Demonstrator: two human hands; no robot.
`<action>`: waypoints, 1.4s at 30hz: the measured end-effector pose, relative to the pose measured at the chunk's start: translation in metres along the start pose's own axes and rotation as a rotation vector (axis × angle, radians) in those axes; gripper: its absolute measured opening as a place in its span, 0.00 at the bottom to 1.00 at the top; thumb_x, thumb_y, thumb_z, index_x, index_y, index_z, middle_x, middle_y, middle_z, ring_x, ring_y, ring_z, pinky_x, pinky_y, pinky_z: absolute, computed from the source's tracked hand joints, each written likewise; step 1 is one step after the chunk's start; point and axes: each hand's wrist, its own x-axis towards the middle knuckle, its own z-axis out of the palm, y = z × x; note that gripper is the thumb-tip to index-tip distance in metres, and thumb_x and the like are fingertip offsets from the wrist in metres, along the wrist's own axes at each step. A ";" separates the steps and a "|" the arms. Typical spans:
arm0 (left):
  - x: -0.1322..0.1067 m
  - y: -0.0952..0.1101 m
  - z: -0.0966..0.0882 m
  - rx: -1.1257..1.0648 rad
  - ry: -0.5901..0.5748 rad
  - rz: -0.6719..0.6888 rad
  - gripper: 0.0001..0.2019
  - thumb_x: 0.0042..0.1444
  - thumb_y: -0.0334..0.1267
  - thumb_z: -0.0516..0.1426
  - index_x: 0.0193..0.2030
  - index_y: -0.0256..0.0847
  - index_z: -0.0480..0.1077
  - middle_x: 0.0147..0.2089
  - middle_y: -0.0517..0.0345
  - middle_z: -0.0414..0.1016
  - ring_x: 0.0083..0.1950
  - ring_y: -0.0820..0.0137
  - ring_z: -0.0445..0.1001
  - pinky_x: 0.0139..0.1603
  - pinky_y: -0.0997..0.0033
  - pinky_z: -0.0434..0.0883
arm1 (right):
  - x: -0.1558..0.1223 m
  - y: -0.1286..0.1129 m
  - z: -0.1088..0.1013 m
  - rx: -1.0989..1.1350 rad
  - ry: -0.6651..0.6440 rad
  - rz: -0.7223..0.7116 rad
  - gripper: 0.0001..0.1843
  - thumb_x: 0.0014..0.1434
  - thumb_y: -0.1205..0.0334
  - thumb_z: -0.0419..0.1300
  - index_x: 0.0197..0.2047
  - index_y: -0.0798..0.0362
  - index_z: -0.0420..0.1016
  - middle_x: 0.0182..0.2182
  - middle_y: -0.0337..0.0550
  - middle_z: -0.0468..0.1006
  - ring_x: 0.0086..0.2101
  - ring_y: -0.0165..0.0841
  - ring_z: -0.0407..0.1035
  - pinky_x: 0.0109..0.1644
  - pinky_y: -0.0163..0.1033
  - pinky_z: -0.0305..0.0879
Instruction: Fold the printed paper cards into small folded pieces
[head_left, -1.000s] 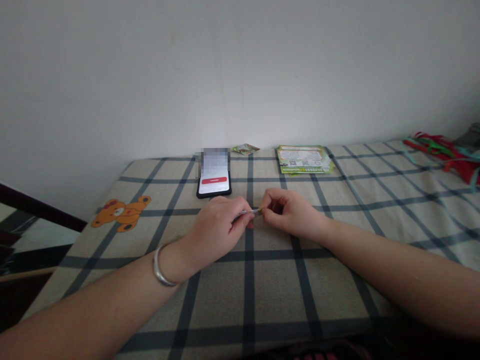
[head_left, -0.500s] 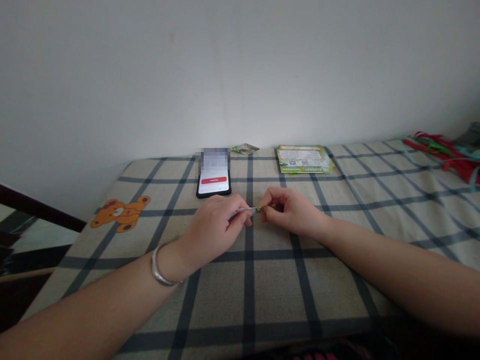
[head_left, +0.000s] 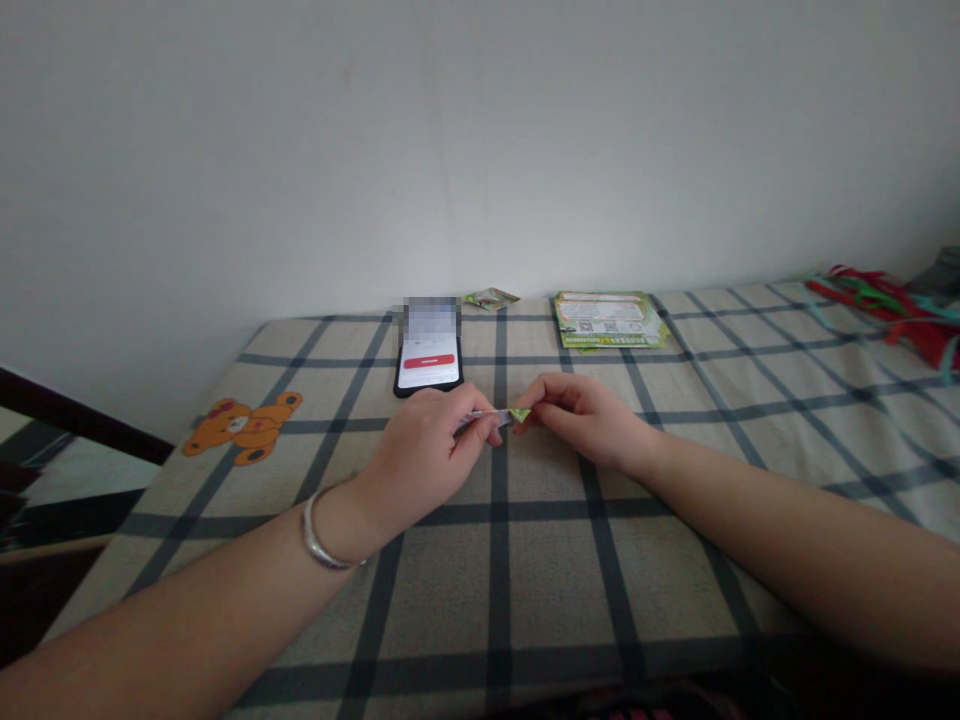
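Note:
A narrow strip of paper (head_left: 516, 415), silvery with a green folded tip, is held between both hands just above the checked cloth (head_left: 525, 560). My left hand (head_left: 431, 450), with a silver bangle on its wrist, pinches the strip's left end with closed fingers. My right hand (head_left: 581, 415) pinches the green tip from the right, fingers curled. Most of the strip is hidden inside my left hand.
A phone (head_left: 428, 347) with a lit screen lies behind my hands. A small folded paper piece (head_left: 490, 297) and a stack of green printed sheets (head_left: 609, 319) lie near the wall. Red and green strips (head_left: 892, 300) are piled at the far right. A bear print (head_left: 241, 426) marks the cloth at left.
The green tip now shows more as a small folded triangle between the fingertips. My right hand's fingers have shifted slightly on it. Both arms stay where they were.

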 end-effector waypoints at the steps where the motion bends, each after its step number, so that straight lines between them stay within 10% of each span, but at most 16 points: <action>1: 0.001 0.000 0.000 0.003 0.002 0.007 0.06 0.61 0.32 0.55 0.33 0.42 0.69 0.31 0.64 0.75 0.34 0.68 0.72 0.36 0.69 0.63 | 0.000 0.000 0.000 0.027 0.003 0.002 0.08 0.56 0.69 0.52 0.34 0.53 0.72 0.31 0.39 0.79 0.35 0.29 0.73 0.43 0.38 0.67; 19: 0.004 -0.002 0.000 0.012 -0.080 0.066 0.06 0.62 0.33 0.54 0.34 0.41 0.69 0.32 0.61 0.75 0.37 0.68 0.73 0.38 0.68 0.64 | -0.002 -0.006 0.003 -0.292 0.063 -0.105 0.04 0.58 0.64 0.59 0.31 0.53 0.72 0.24 0.34 0.72 0.25 0.25 0.63 0.28 0.32 0.57; 30: 0.003 -0.005 0.003 -0.082 -0.033 -0.121 0.06 0.61 0.38 0.54 0.37 0.40 0.70 0.34 0.57 0.78 0.37 0.68 0.76 0.35 0.71 0.69 | -0.002 -0.002 0.002 -0.260 0.256 -0.153 0.03 0.62 0.64 0.53 0.35 0.52 0.65 0.27 0.35 0.68 0.27 0.26 0.62 0.29 0.33 0.58; 42: 0.006 -0.007 0.005 0.000 0.023 -0.018 0.07 0.59 0.36 0.54 0.31 0.39 0.66 0.30 0.60 0.69 0.32 0.71 0.69 0.32 0.71 0.65 | 0.000 0.004 -0.003 -0.355 0.337 -0.178 0.03 0.62 0.63 0.55 0.36 0.51 0.69 0.30 0.38 0.71 0.29 0.29 0.64 0.31 0.35 0.60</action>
